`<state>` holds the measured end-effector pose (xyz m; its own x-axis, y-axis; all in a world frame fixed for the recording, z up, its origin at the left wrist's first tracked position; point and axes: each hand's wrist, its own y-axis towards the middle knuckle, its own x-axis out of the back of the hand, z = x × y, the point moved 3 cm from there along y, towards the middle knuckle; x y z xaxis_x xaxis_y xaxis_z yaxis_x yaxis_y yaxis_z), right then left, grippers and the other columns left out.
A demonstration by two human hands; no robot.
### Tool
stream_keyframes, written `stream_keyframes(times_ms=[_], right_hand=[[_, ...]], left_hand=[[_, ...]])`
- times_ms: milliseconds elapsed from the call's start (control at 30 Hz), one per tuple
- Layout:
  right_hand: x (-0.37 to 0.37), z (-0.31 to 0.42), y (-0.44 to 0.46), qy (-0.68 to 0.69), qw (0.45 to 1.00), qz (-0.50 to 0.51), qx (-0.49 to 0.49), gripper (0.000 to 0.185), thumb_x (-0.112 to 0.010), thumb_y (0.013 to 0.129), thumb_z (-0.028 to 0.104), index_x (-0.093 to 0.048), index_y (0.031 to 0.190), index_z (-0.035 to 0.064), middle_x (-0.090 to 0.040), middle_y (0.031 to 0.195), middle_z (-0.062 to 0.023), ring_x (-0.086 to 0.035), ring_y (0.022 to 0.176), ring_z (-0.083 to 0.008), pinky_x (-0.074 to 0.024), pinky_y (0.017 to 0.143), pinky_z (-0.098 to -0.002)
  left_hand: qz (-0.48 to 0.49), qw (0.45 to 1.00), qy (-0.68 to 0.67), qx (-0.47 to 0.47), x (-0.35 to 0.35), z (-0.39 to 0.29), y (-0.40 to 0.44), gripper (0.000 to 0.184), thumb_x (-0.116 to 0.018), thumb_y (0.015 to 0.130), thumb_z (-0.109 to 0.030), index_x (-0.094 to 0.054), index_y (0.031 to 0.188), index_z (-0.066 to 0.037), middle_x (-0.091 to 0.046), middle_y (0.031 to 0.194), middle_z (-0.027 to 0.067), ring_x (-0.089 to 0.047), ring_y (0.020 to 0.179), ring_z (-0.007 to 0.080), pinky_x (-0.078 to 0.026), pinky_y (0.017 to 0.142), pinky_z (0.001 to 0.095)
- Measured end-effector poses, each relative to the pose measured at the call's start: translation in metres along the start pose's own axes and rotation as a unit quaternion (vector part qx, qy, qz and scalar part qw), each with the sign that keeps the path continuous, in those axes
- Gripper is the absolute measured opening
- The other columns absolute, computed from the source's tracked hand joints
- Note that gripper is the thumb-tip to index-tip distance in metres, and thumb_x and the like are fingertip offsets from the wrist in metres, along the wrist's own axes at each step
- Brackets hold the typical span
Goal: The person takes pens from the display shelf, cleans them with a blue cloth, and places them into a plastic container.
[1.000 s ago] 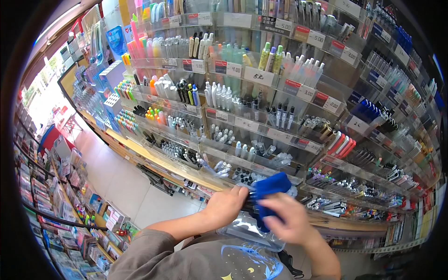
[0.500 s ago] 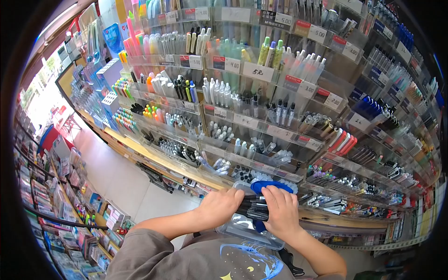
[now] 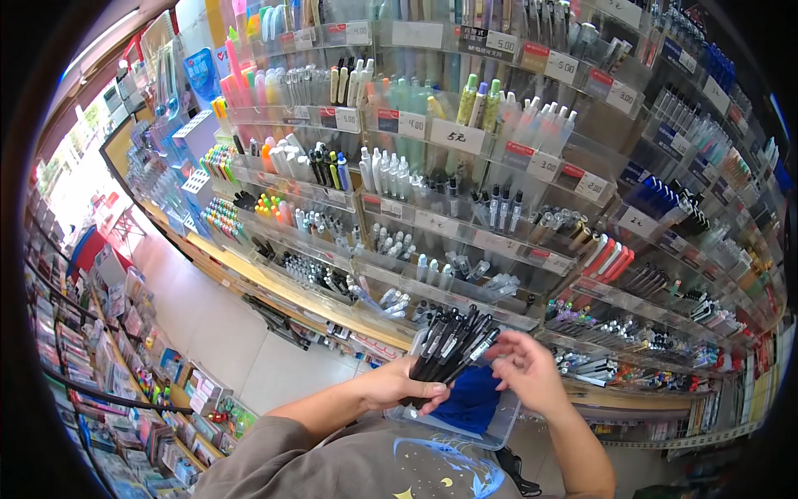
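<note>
Black pens [image 3: 453, 343], lower centre | likely light, stiff, slick; hold low, bundled | left hand [image 3: 397, 384] clasps them | right hand [image 3: 527, 368] half-open beside, contact unclear

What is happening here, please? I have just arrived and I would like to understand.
A person is standing at a rack full of pens, with price labels on its shelves. The left hand grips a bundle of black pens. The right hand is beside their upper ends, fingers loosely bent; whether it touches them is hard to tell. Below, a blue cloth lies in a clear plastic box in front of the person's body.
</note>
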<state>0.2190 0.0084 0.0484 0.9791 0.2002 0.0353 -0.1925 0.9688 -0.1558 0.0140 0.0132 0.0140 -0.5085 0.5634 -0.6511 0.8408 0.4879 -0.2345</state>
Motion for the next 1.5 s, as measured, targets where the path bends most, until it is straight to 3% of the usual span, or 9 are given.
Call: stream_keyframes(times_ms=[67, 267, 467, 800, 1233, 1500], right_hand=[[0.001, 0.009, 0.006, 0.072, 0.997, 0.001, 0.006, 0.04, -0.063, 0.083, 0.009, -0.045, 0.118, -0.0002, -0.057, 0.093, -0.01, -0.058, 0.073, -0.0127, -0.052, 0.055, -0.0243], [-0.002, 0.009, 0.015, 0.088, 0.995, -0.032, 0.015, 0.024, -0.061, 0.084, 0.005, -0.049, 0.104, -0.0005, -0.055, 0.08, -0.0062, -0.058, 0.068, -0.012, -0.0511, 0.05, -0.0238], [0.008, 0.022, 0.01, 0.102, 0.986, -0.097, 0.087, 0.017, -0.056, 0.084, 0.002, -0.05, 0.1, 0.001, -0.061, 0.085, -0.0106, -0.06, 0.073, -0.0132, -0.0519, 0.054, -0.0234], [0.026, 0.05, 0.0, 0.091, 0.981, -0.111, 0.13, 0.02, -0.053, 0.085, 0.001, -0.051, 0.105, 0.001, -0.062, 0.093, -0.0118, -0.057, 0.078, -0.0111, -0.0493, 0.058, -0.0213], [0.024, 0.056, 0.005, 0.055, 0.978, -0.144, 0.143, 0.018, -0.055, 0.085, 0.003, -0.052, 0.102, 0.0011, -0.063, 0.088, -0.0118, -0.058, 0.069, -0.0102, -0.0492, 0.056, -0.0206], [-0.004, 0.04, 0.008, 0.077, 0.976, -0.153, 0.132, 0.026, -0.055, 0.087, 0.004, -0.044, 0.111, 0.0008, -0.062, 0.089, -0.0097, -0.058, 0.075, -0.0105, -0.0489, 0.059, -0.0214]], left_hand=[[0.028, 0.999, -0.037, 0.009, -0.003, 0.005, 0.006, 0.025, -0.062, 0.085, -0.019, -0.049, 0.098, -0.002, -0.051, 0.074, 0.0038, -0.051, 0.062, 0.0121, -0.042, 0.055, 0.0249], [0.071, 0.995, -0.066, 0.024, -0.006, 0.011, 0.015, 0.029, -0.063, 0.084, -0.023, -0.048, 0.099, -0.003, -0.05, 0.074, 0.0046, -0.052, 0.062, 0.0132, -0.043, 0.057, 0.0259], [0.041, 0.995, -0.087, 0.015, -0.006, 0.012, 0.016, 0.029, -0.063, 0.083, -0.023, -0.049, 0.098, -0.003, -0.052, 0.078, 0.0071, -0.054, 0.063, 0.015, -0.044, 0.057, 0.0267], [0.074, 0.992, -0.102, 0.01, -0.008, 0.017, 0.019, 0.021, -0.062, 0.084, -0.017, -0.045, 0.088, -0.006, -0.048, 0.073, 0.0052, -0.047, 0.06, 0.0136, -0.04, 0.055, 0.027], [0.018, 0.996, -0.086, -0.025, -0.012, 0.013, 0.016, 0.022, -0.061, 0.085, -0.018, -0.047, 0.096, -0.005, -0.049, 0.074, 0.0057, -0.049, 0.06, 0.0129, -0.04, 0.055, 0.0262], [0.016, 0.994, -0.104, -0.034, -0.015, 0.016, 0.022, 0.021, -0.061, 0.085, -0.017, -0.048, 0.096, -0.005, -0.047, 0.07, 0.0039, -0.046, 0.06, 0.0115, -0.038, 0.055, 0.0256]])
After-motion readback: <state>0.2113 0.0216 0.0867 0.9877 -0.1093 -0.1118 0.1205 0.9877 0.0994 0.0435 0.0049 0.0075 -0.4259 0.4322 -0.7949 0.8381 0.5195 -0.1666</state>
